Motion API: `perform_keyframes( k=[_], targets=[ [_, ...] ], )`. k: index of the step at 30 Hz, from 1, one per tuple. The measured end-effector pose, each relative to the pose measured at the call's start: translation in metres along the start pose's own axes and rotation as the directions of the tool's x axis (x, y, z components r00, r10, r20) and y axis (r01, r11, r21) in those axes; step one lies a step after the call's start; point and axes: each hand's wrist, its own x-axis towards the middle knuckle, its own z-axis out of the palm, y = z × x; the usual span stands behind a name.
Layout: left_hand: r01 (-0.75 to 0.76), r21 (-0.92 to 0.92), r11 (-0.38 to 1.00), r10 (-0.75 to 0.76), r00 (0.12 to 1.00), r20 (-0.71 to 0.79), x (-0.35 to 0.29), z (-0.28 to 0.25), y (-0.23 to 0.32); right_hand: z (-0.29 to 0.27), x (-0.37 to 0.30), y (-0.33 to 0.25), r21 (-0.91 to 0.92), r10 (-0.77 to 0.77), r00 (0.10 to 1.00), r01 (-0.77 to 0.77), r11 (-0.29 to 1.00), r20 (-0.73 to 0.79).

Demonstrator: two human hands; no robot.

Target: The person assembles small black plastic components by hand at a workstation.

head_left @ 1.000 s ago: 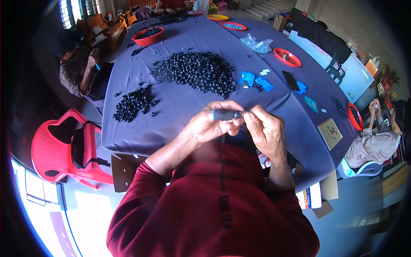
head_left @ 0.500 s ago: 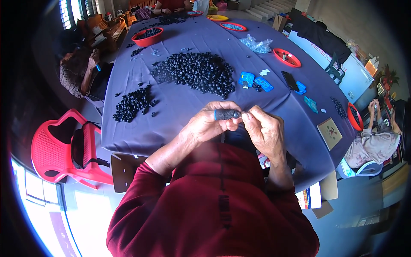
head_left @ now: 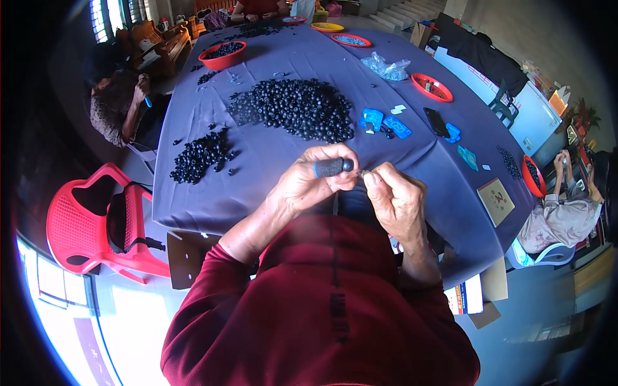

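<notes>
My left hand (head_left: 299, 184), a dark finger sleeve (head_left: 329, 168) with a blue edge on its thumb, is closed in a pinch on a small round black piece (head_left: 348, 165). Just right of it, my right hand (head_left: 398, 198) has thumb and forefinger pressed together on something thin and tiny, too small to name. A narrow gap lies between the two hands, above the table's near edge. Beyond them spreads a large heap of shiny round black pieces (head_left: 293, 108), some showing a hole. A smaller heap (head_left: 201, 156) lies to its left.
Blue plastic cases (head_left: 397, 127), a dark phone (head_left: 436, 121) and a clear bag (head_left: 386, 67) lie right of the heap. Red bowl (head_left: 222, 60) and red tray (head_left: 432, 88) stand farther off. Red chair (head_left: 84, 212) is at left. Other people sit around the purple-covered table (head_left: 193, 206).
My left hand has drawn slightly left and up, turning the black piece, and a gap has opened between the hands. My right hand has barely moved.
</notes>
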Motion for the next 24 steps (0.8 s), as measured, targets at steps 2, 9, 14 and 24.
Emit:
perform_keyframes(
  k=[2, 9, 14, 24],
  targets=[
    [0.008, -0.014, 1.0, -0.008, 1.0, -0.005, 0.0, 0.0, -0.001, 0.002, -0.001, 0.002, -0.009, -0.016, 1.0, 0.016, 1.0, -0.014],
    [0.045, 0.013, 0.999, -0.045, 0.999, -0.008, -0.001, -0.001, -0.003, 0.004, 0.0, 0.0, -0.016, -0.029, 0.999, 0.029, 0.999, -0.028],
    [0.072, 0.057, 0.996, -0.071, 0.997, -0.024, 0.0, 0.001, -0.006, 0.004, 0.0, 0.001, -0.024, -0.025, 0.999, 0.025, 0.999, -0.023],
    [0.058, 0.113, 0.992, -0.053, 0.998, -0.044, 0.0, 0.003, -0.004, 0.009, -0.003, 0.01, 0.066, 0.007, 1.0, -0.006, 0.998, -0.008]
  ],
)
